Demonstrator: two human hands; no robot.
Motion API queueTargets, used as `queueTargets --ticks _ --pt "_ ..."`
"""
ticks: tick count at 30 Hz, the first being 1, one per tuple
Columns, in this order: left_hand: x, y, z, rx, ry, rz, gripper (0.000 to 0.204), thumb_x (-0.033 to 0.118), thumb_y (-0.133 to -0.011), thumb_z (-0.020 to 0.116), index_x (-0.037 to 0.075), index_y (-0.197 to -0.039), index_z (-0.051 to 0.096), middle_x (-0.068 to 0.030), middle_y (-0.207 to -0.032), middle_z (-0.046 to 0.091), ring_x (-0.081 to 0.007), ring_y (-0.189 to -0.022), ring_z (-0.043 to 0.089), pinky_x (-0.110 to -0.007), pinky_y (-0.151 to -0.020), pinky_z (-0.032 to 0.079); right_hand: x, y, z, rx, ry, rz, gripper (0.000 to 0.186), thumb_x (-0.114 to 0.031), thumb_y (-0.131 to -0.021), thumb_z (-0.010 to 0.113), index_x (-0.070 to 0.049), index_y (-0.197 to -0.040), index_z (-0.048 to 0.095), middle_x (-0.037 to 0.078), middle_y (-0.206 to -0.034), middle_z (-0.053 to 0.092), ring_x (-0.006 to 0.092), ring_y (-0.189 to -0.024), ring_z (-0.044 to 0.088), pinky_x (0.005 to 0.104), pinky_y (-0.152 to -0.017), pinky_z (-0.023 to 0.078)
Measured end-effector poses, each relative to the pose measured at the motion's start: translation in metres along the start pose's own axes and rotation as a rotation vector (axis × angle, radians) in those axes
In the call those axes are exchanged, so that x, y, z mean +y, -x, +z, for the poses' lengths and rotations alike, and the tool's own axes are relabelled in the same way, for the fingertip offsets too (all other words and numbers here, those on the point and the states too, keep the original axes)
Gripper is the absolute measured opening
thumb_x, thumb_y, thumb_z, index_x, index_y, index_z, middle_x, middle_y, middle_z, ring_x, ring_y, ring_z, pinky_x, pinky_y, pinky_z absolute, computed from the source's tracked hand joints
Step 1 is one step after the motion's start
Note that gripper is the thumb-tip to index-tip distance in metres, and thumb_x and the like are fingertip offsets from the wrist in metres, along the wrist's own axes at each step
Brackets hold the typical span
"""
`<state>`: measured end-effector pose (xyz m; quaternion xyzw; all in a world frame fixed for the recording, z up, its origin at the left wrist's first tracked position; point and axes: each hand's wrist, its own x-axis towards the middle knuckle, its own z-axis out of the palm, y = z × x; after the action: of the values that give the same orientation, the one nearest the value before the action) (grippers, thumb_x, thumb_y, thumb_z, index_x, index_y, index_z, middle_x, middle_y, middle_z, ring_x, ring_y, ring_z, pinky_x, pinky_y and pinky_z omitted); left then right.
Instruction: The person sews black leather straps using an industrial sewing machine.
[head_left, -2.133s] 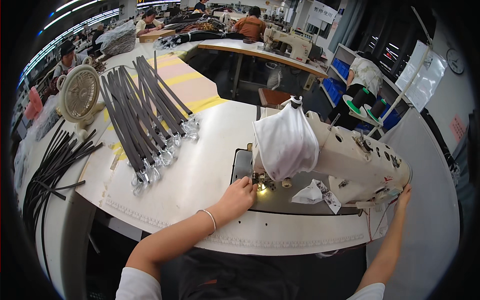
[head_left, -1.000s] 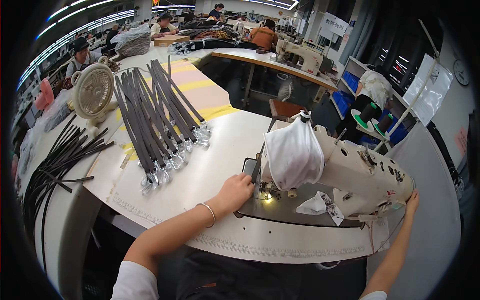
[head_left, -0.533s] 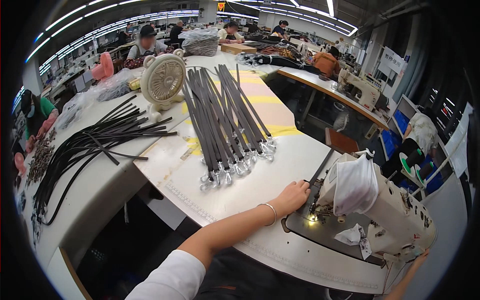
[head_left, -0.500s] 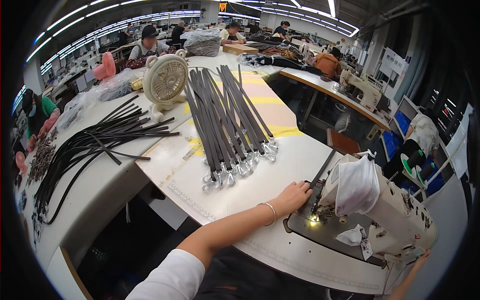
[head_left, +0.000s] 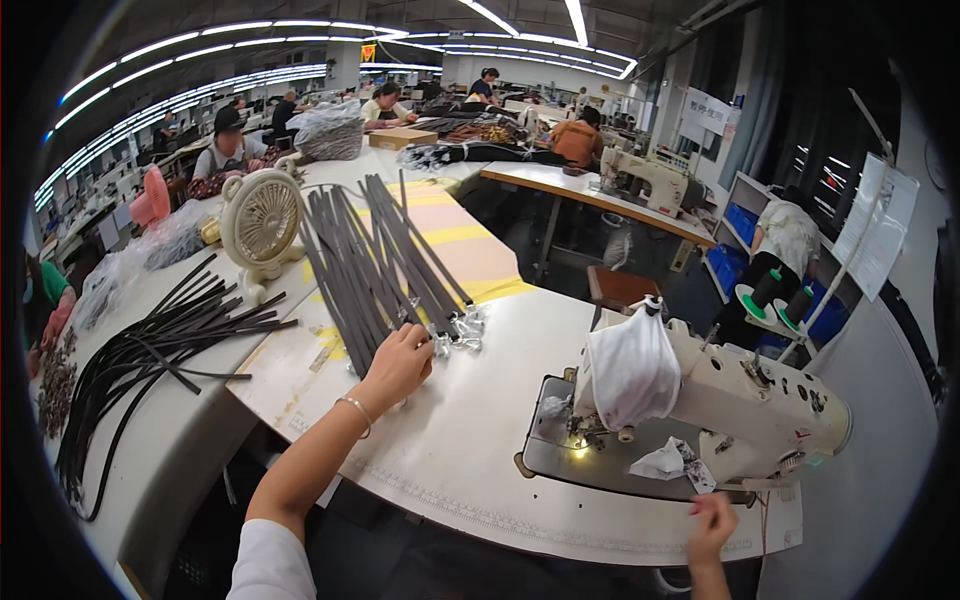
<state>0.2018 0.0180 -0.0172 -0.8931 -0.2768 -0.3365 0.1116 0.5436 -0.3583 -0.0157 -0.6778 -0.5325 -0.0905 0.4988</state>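
A row of dark straps [head_left: 345,265] lies on the sewing table, their near ends fitted with metal clasps [head_left: 468,327] in clear wrapping. My left hand [head_left: 400,362] is over the clasp ends at the left of the row, its fingers bent down; they hide what they grip. Curled fingers close my right hand [head_left: 711,525], which hovers by the table's front edge with nothing visible in it. Beyond it stands a cream sewing machine [head_left: 730,388] with a white cloth [head_left: 633,365] over its head. Its lamp shines near the needle, and a small clear, shiny piece [head_left: 552,408] lies on its bed.
A white crumpled scrap [head_left: 660,462] rests on the machine bed. To the left are a cream fan [head_left: 262,222] and a second heap of black straps [head_left: 150,350]. Thread cones [head_left: 765,290] stand behind the machine at right. Several people work at tables farther back.
My left hand has moved left from the machine to the clasp ends. The strap at the machine's needle is gone from there. My right hand has come from the machine's right end toward the front edge.
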Motion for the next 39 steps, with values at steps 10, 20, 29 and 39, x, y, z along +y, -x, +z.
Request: queueTargets --ticks 10,20,29,39 --pt "0.182 0.007 -0.087 -0.714 0.873 0.515 0.015 0.007 -0.069 0.060 0.004 -0.082 0.053 -0.0094 -0.080 0.053 -0.0265 -0.073 0.055 -0.034 -0.062 0.047 -0.081 0.040 0.131 -1.015 -1.105 0.397 0.059 -0.047 -0.094 0.035 0.001 -0.127 0.041 0.006 -0.085 0.057 0.0091 -0.053 0.044 0.0202 -0.060 0.040" --pt "0.109 -0.055 0.029 -0.766 0.460 0.555 0.009 0.008 -0.068 0.067 0.012 -0.072 0.061 -0.0044 -0.093 0.054 -0.0229 -0.096 0.051 -0.035 -0.079 0.044 -0.099 0.132 0.109 -1.160 -0.946 0.468 0.021 -0.018 -0.092 0.051 0.001 -0.092 0.062 0.006 -0.082 0.066 0.0140 -0.074 0.060 0.0272 -0.071 0.047" --pt "0.149 -0.012 -0.006 -0.670 0.380 0.312 0.068 0.015 -0.072 0.062 -0.004 -0.131 0.034 -0.0254 -0.133 0.034 -0.0368 -0.115 0.044 -0.039 -0.095 0.040 -0.098 0.134 0.097 -0.981 -1.016 0.788 0.025 -0.020 -0.094 0.048 -0.001 -0.082 0.059 0.004 -0.076 0.063 0.0092 -0.070 0.059 0.0225 -0.064 0.047" --pt "0.172 0.011 0.067 -0.340 0.191 0.381 0.051 0.010 -0.077 0.056 -0.010 -0.122 0.043 -0.0235 -0.135 0.035 -0.0330 -0.124 0.038 -0.035 -0.102 0.034 -0.041 0.071 0.040 -0.369 0.154 -0.295 0.032 -0.008 -0.077 0.066 -0.007 -0.107 0.059 0.015 -0.099 0.056 0.0189 -0.068 0.059 0.0335 -0.079 0.046"
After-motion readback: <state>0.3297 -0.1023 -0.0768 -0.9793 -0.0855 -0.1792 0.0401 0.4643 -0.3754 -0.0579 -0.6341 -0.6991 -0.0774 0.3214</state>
